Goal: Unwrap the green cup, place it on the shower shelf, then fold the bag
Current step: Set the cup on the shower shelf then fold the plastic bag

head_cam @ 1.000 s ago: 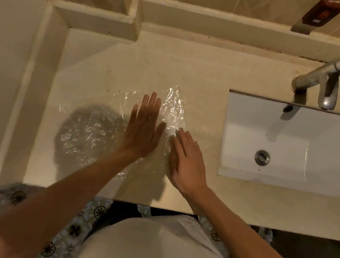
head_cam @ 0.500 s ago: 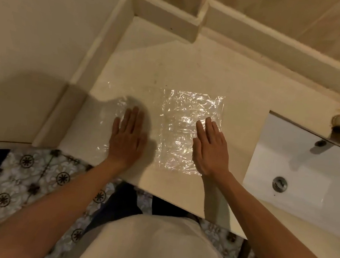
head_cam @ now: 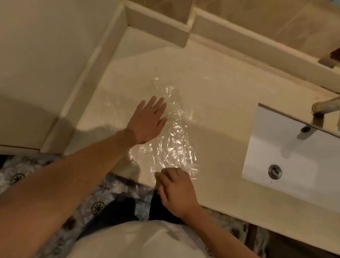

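The clear, crinkled plastic bag (head_cam: 170, 137) lies flat on the cream stone table (head_cam: 220, 105), its long axis running away from the person, from the near table edge toward the tiled back wall. The left hand (head_cam: 147, 122) lies palm down on the bag's left side, fingers straight and slightly spread, holding the film against the surface. The right hand (head_cam: 176, 190) sits at the bag's near end, right at the table's front edge, with fingers curled; whether they already pinch the film or only touch it cannot be told from this angle.

The green cup is nowhere in view, so the work in hand appears to be the folding. The relation that matters: the bag stretches forward from the right hand, which is the nearer one to the free near edge, while the left hand serves as the anchor. A fold would probably carry that near edge over and away, along the long axis.

A white rectangular sink (head_cam: 309, 166) and metal tap (head_cam: 337, 105) lie well apart to the right.
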